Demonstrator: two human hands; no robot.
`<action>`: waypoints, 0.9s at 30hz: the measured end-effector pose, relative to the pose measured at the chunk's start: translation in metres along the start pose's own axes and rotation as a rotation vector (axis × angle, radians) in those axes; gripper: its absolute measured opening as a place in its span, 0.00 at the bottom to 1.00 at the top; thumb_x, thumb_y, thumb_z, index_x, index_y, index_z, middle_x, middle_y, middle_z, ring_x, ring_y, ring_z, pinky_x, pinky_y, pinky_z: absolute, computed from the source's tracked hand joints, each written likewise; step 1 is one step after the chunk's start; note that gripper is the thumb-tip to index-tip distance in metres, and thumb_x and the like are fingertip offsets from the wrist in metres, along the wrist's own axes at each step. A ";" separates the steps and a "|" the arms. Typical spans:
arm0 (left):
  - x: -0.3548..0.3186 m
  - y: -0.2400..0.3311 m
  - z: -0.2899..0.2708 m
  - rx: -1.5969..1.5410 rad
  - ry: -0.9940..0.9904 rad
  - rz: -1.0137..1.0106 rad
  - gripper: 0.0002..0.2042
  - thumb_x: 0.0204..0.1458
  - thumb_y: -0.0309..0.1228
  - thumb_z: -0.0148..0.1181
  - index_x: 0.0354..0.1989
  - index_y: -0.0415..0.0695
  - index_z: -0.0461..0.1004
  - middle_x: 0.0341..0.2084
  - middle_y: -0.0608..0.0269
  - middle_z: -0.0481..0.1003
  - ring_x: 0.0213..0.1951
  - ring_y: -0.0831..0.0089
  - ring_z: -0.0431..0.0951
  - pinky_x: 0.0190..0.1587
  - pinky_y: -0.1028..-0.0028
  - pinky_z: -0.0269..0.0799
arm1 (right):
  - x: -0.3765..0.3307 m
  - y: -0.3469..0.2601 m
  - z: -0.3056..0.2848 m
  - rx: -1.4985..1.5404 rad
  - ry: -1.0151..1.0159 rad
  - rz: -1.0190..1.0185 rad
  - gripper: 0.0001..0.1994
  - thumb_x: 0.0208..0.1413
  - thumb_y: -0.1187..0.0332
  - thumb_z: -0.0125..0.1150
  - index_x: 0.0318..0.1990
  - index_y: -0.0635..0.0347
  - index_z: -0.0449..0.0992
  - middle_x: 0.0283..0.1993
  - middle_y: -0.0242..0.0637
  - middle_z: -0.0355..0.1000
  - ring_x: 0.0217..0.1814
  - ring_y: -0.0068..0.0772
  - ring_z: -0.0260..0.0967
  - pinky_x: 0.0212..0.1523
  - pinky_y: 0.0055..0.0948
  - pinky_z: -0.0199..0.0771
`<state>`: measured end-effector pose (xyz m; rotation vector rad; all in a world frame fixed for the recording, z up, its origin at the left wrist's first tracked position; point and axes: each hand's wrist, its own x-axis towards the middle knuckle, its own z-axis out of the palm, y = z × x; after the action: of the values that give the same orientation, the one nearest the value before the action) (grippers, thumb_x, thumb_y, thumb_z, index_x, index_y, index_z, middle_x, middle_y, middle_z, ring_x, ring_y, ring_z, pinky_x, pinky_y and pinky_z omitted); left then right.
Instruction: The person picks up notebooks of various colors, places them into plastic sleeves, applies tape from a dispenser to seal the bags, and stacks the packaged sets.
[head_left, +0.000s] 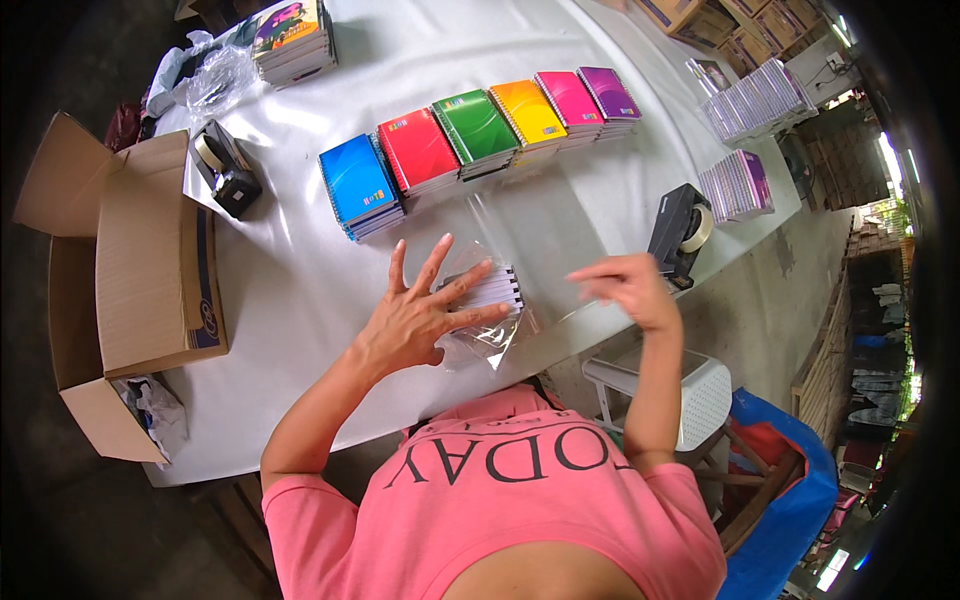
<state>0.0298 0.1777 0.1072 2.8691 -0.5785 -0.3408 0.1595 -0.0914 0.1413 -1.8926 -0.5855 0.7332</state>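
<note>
My left hand (408, 318) lies with its fingers spread over a small bundle of spiral notebooks (497, 288), pressing on the clear plastic film (488, 350) around it. Black binding marks show along the bundle's right side; the rest is partly under my fingers. To the right of it, my right hand (640, 290) is raised, slightly blurred, with index finger and thumb drawn together. Whatever those fingertips may hold is too small to make out. Just beyond that hand stands a black tape dispenser (672, 235) with a roll of clear tape.
A row of notebook stacks crosses the table, from blue (358, 185) to purple (608, 93). At left are a second tape dispenser (235, 185) and an open cardboard box (150, 270). More notebooks (760, 100) stand at the far right. A white stool (700, 400) is beside me.
</note>
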 end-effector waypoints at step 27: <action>-0.001 -0.007 0.012 -0.288 0.067 0.005 0.40 0.28 0.39 0.73 0.57 0.77 0.64 0.68 0.79 0.45 0.69 0.54 0.35 0.59 0.30 0.23 | 0.023 0.039 0.102 -0.413 0.372 -0.879 0.18 0.33 0.74 0.69 0.37 0.44 0.82 0.60 0.37 0.61 0.58 0.39 0.58 0.59 0.35 0.52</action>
<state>0.0287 0.1830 0.0939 2.5912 -0.4810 -0.2989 0.1064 -0.0273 0.0665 -1.8013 -1.2632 -0.3240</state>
